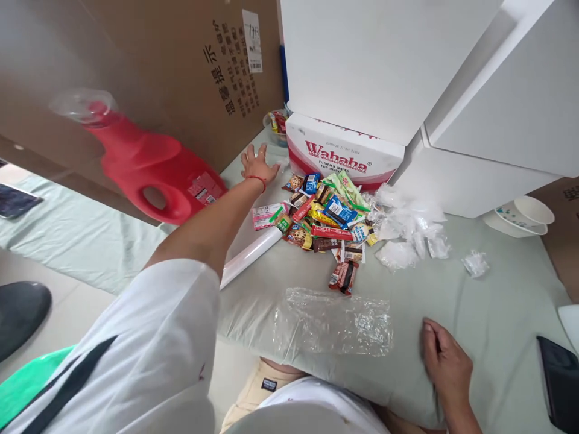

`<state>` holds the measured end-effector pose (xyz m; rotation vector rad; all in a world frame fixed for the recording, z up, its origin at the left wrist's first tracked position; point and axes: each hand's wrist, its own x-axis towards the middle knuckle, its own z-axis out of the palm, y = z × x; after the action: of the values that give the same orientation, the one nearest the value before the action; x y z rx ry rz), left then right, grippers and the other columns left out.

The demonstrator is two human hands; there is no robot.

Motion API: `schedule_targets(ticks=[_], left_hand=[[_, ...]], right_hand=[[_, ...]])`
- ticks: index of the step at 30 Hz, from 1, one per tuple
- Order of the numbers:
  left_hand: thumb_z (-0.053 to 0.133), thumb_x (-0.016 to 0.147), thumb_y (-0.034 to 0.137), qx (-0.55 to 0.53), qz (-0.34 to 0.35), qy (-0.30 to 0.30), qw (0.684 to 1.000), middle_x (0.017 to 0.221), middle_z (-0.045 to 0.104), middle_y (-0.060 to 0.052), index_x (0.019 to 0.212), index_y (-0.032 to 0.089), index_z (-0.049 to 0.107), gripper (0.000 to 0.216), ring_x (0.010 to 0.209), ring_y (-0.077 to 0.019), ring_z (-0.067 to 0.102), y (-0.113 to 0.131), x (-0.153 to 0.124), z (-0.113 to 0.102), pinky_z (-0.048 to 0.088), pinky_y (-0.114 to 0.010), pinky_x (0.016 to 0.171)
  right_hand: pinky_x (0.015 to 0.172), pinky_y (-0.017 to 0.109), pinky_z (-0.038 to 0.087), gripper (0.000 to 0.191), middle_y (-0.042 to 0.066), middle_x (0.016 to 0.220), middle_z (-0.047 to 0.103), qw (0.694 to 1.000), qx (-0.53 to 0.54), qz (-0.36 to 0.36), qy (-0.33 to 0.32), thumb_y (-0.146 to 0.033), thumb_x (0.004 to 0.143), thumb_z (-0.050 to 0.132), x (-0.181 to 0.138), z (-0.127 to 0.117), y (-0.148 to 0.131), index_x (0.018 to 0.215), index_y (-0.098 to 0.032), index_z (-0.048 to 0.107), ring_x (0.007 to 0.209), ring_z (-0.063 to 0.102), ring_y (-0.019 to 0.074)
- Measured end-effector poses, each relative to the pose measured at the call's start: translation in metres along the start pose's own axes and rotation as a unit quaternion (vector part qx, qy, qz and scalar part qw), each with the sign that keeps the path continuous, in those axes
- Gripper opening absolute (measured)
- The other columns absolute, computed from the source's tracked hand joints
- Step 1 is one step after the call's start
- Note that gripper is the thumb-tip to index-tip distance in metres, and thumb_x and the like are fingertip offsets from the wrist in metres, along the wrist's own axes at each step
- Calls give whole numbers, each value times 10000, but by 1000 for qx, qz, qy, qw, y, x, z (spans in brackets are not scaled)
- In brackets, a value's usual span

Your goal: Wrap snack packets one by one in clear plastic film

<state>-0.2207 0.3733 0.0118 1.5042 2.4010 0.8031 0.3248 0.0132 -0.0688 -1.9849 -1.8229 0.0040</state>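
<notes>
My left hand (259, 166) stretches forward with its fingers spread, a red string round its wrist. Just beyond it stands a clear round tub (277, 128) with a few colourful wrapped snacks inside. A scrap of clear plastic (283, 161) lies by my left thumb. My right hand (447, 361) rests curled on the pale green cloth, and nothing shows in it. Between the hands spreads a pile of wrapped snacks (328, 214). Nearer to me lies a flat clear plastic bag (335, 322).
A Wahaha carton (346, 150) backs the pile, with crumpled clear bags (407, 220) to its right. A white roll (251, 258) and a red jug (154, 163) are on the left. Paper bowls (515, 218) and a black phone (560, 381) sit right.
</notes>
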Motion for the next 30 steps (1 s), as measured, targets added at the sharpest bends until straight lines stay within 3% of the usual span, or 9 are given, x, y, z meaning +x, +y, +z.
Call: schedule_targets(ticks=[3, 6, 12, 15, 17, 19, 22, 27, 30], left_hand=[[748, 752, 598, -3, -48, -75, 996, 1732, 138, -166, 1564, 228, 419, 951, 1558, -470, 104, -1, 22, 18, 224, -642, 1185], [749, 766, 601, 13, -44, -123, 991, 1677, 307, -175, 1443, 193, 573, 809, 1529, -470, 171, -1, 27, 30, 245, -622, 1168], [596, 860, 241, 20, -29, -52, 998, 1215, 675, -196, 1060, 79, 717, 284, 1203, -346, 559, 2, 1, 31, 435, -459, 1031], [554, 846, 178, 3, -11, -7, 1000, 973, 685, -135, 968, 64, 693, 217, 1052, -294, 606, 8, -34, 12, 479, -426, 963], [550, 861, 191, -20, 35, 26, 999, 1001, 662, -102, 962, 101, 687, 193, 1031, -262, 609, 18, -68, -5, 483, -419, 985], [605, 869, 239, -111, 165, 87, 976, 1038, 648, -66, 968, 159, 705, 161, 1024, -228, 615, 37, -108, -23, 513, -392, 974], [663, 919, 327, -235, 359, 111, 896, 1061, 642, -66, 1018, 197, 730, 177, 1053, -221, 623, 91, -164, -34, 530, -404, 982], [734, 883, 471, -261, 528, -107, 801, 1510, 470, -107, 1405, 279, 588, 575, 1459, -326, 431, 200, -197, 5, 403, -525, 1179], [745, 873, 449, -262, 531, -170, 788, 1610, 401, -90, 1405, 305, 589, 573, 1511, -336, 380, 220, -201, 24, 379, -530, 1202]], right_hand=[[751, 358, 593, 562, 82, 1042, 809, 1000, -6, 8, -6, -594, 1019, 389, -2, 1, 2, 1049, -185, 773, 867, 778, 268], [774, 341, 590, 601, 72, 1059, 809, 1000, -5, 24, -12, -632, 1017, 372, -2, 2, 3, 1049, -186, 773, 895, 778, 255], [776, 335, 580, 568, 68, 1064, 806, 999, 17, 38, -16, -609, 1024, 389, -2, 2, 1, 1070, -188, 766, 915, 774, 248], [795, 334, 582, 500, 73, 1071, 804, 999, 40, 27, -15, -549, 1034, 421, -3, 1, -1, 1082, -189, 764, 917, 773, 239], [816, 338, 583, 452, 72, 1066, 805, 998, 54, 22, -12, -501, 1041, 436, -2, 2, -3, 1090, -191, 761, 920, 772, 233], [823, 343, 585, 410, 71, 1064, 804, 998, 63, 18, -10, -455, 1046, 446, -1, 2, -4, 1096, -193, 757, 921, 772, 229], [815, 350, 586, 375, 75, 1060, 802, 997, 76, 12, -5, -414, 1046, 457, 2, 1, -7, 1092, -190, 754, 916, 770, 227], [828, 372, 578, 393, 90, 1044, 801, 996, 89, 18, -3, -422, 1041, 447, 5, -3, -11, 1073, -184, 758, 913, 760, 238], [826, 379, 572, 413, 88, 1035, 799, 994, 99, 36, -13, -443, 1037, 440, 5, -4, -11, 1076, -184, 760, 917, 753, 242]])
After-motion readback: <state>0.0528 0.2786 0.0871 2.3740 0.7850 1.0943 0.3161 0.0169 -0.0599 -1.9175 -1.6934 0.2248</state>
